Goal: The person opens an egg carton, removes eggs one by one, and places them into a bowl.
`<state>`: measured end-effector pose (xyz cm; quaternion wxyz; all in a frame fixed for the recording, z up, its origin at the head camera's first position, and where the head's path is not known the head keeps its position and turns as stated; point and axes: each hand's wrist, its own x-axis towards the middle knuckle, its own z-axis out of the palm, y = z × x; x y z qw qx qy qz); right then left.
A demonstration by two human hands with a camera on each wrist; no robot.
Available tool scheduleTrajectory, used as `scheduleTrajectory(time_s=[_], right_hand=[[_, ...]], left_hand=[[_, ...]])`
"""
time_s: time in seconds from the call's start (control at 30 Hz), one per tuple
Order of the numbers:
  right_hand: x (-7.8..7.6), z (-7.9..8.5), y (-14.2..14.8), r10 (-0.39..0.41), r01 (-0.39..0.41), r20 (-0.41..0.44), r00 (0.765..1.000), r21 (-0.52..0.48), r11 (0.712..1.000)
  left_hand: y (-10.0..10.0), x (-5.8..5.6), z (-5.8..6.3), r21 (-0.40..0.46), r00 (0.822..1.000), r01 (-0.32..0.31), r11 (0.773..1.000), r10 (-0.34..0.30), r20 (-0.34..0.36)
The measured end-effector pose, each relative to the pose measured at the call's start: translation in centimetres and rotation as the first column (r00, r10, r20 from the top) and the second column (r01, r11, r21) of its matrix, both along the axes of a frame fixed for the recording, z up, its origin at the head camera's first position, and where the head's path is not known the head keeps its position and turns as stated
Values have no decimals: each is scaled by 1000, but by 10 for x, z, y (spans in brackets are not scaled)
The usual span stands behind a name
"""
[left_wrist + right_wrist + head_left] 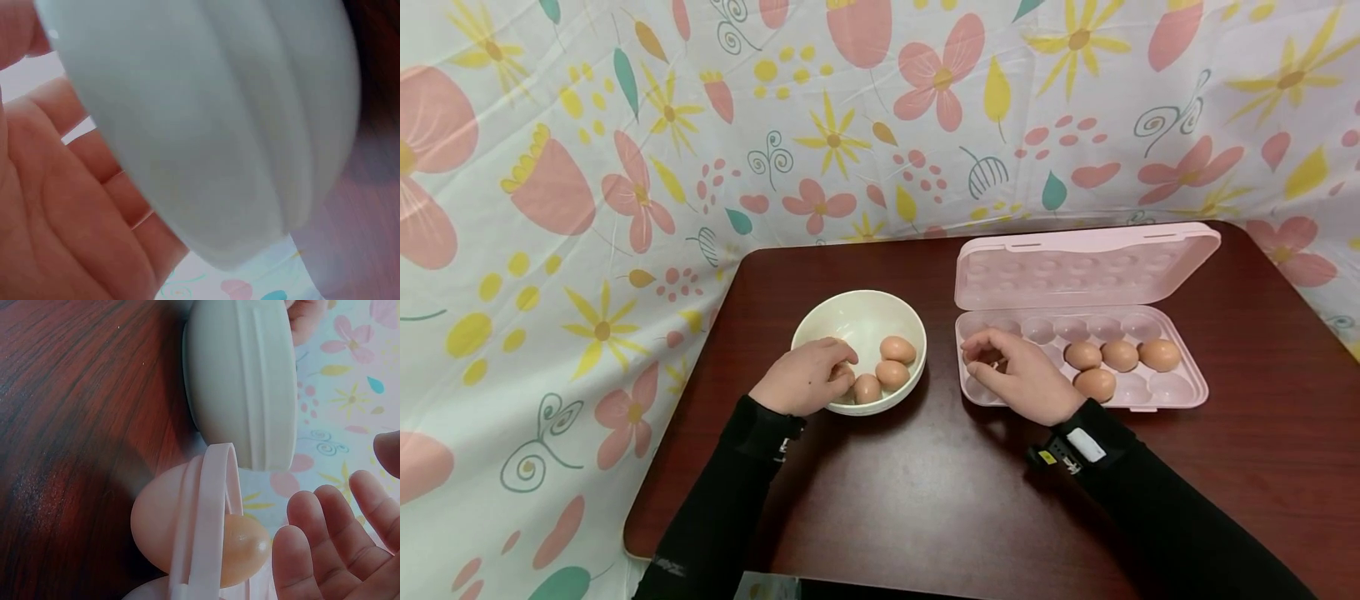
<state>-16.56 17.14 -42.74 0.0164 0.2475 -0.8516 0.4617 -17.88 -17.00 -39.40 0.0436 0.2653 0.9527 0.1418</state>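
Note:
My left hand (808, 375) reaches over the near left rim of a cream bowl (816, 321). Its thumb and forefinger curve round a brown egg (843, 369), and the other fingers are partly hidden. Several more brown eggs (892, 375) lie in the bowl. Over the left end of a pink egg box (1197, 392) is my right hand (1026, 379), its fingers loosely bent. Just beyond those fingertips, in the right wrist view, a brown egg (247, 550) sits in an end cup, apart from them. The left wrist view is mostly filled by the bowl's outer wall (187, 125).
The egg box's lid (1075, 279) stands raised at the back. Several eggs (1120, 356) fill cups toward its right side. A dark wooden table (910, 500) carries both containers, and a flowered cloth (865, 125) hangs behind and to the left.

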Motion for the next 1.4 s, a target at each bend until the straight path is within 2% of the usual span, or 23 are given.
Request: scheduleTrajectory(time_s=[0.27,0.43,0.63,0.83,0.93,1.13,1.27,1.4], right_hand=[[-2,2,2,-15,15,-19,1000,11,1000],[-3,3,2,-36,36,-17,999,16,999],[-5,5,4,-69,69,-2,998,59,996],[-11,6,5,-67,68,-14,998,133,989],[-16,7,5,-62,71,-49,997,203,977],[-21,8,0,-64,98,-112,992,329,939],[-24,9,-2,-58,111,-146,988,388,915],[-27,9,-4,-69,148,-182,981,466,872]], left_hand=[[16,3,6,62,988,80,995,-71,-140],[31,6,6,89,975,91,992,-71,-210],[48,9,6,125,964,112,986,-77,-255],[67,11,10,126,937,165,978,-116,-331],[80,12,9,129,928,192,973,-137,-347],[104,14,4,118,925,221,968,-170,-340],[113,14,2,101,919,223,970,-174,-354],[118,15,-1,86,915,202,975,-157,-371]])
